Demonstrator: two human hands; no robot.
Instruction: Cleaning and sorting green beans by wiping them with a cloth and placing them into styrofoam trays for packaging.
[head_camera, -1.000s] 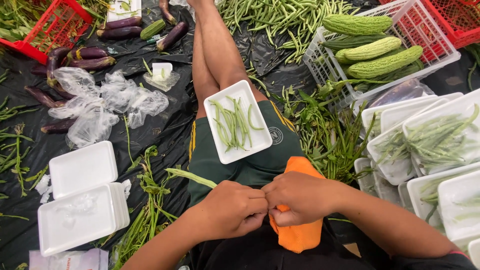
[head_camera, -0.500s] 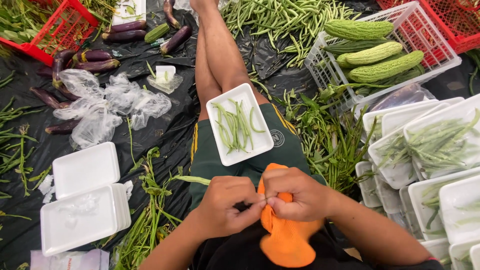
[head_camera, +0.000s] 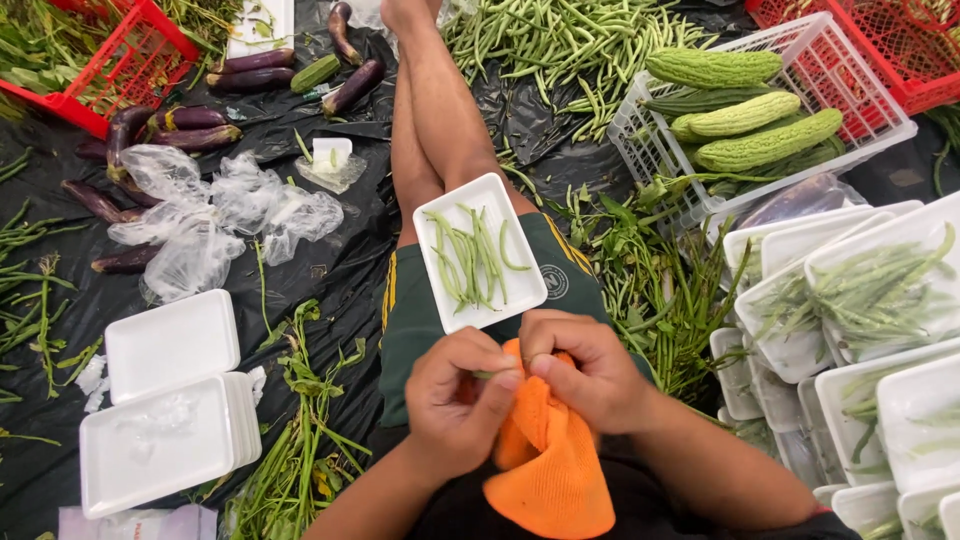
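Compared with 0.5 s earlier: both hands drawn tighter together over the lap, the long green stalk no longer sticking out to the left. Left hand (head_camera: 458, 392) curled, thumb and fingertips pinching a short green bean piece (head_camera: 487, 374); right hand (head_camera: 585, 368) curled too, fingertips pressed against the same piece. Draped beneath both, an orange mesh cloth (head_camera: 548, 470), coarse and soft. Just above the hands, resting on the thigh, a white foam tray (head_camera: 437, 221), squarish with rounded corners, holding slim green beans (head_camera: 470, 258). To the left, 2 piles of empty foam trays (head_camera: 165, 400), crinkled clear plastic bags (head_camera: 210, 215), glossy purple eggplants (head_camera: 170, 125). To the right, a white plastic crate (head_camera: 650, 130) of ridged bitter gourds (head_camera: 765, 140), plus filled trays (head_camera: 860, 290). Underneath everything, wrinkled black plastic sheeting (head_camera: 340, 270) strewn with leafy trimmings.
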